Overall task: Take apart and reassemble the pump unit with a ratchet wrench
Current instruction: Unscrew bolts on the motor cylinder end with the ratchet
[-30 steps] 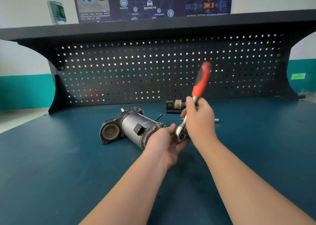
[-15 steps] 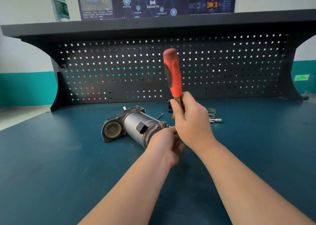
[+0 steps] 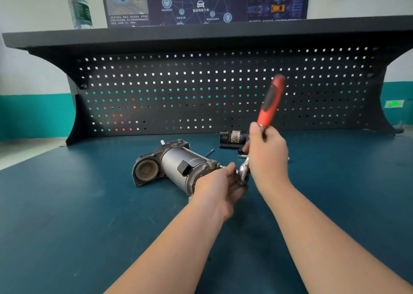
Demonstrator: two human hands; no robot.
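Note:
A grey cylindrical pump unit [image 3: 178,166] lies on its side on the dark teal bench [image 3: 89,215], its round opening facing left. My left hand [image 3: 220,185] curls around the ratchet head [image 3: 243,171] at the pump's near end. The ratchet wrench's red handle [image 3: 270,102] stands up and leans right, blurred. My right hand [image 3: 267,155] grips the wrench shaft just below the red handle.
A small black part [image 3: 232,139] lies behind my right hand near the pegboard [image 3: 201,92]. A thin rod [image 3: 209,152] lies beside it. A water bottle [image 3: 79,7] stands on the shelf [image 3: 201,34] above.
The red handle has swung from upright and left-leaning back to the right. My left hand stays at the ratchet head on the pump's end.

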